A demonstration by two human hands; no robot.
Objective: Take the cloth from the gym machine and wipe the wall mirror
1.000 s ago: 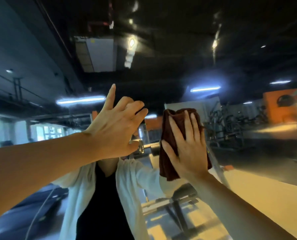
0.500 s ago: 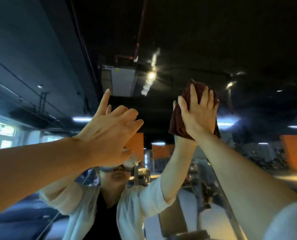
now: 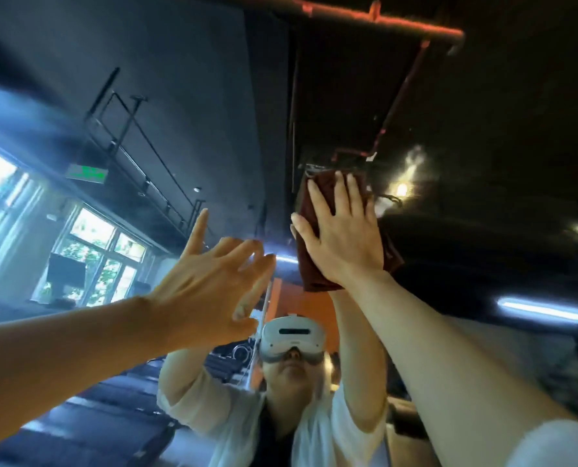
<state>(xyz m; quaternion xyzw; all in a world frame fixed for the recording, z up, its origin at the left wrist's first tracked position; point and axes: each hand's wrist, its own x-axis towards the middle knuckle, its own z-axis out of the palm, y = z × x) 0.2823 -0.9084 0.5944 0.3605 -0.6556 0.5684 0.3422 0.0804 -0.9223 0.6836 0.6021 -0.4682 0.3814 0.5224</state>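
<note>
The wall mirror (image 3: 483, 136) fills the view right in front of me and reflects the dark gym ceiling. A folded dark red-brown cloth (image 3: 306, 251) lies flat against the glass, high up. My right hand (image 3: 343, 230) presses it there with straight, spread fingers; most of the cloth is hidden under the palm. My left hand (image 3: 213, 284) is raised to the left of the cloth, fingers spread and relaxed, holding nothing; whether it touches the glass cannot be told.
The mirror shows a person in a white shirt wearing a white headset (image 3: 291, 335), both arms raised. Reflected windows (image 3: 88, 261) glow at the left, a green exit sign (image 3: 87, 171) hangs above them, and ceiling lights (image 3: 402, 188) shine at the right.
My right hand has slid the cloth upward on the mirror, and my view has tilted up with it. My left hand stays raised beside it.
</note>
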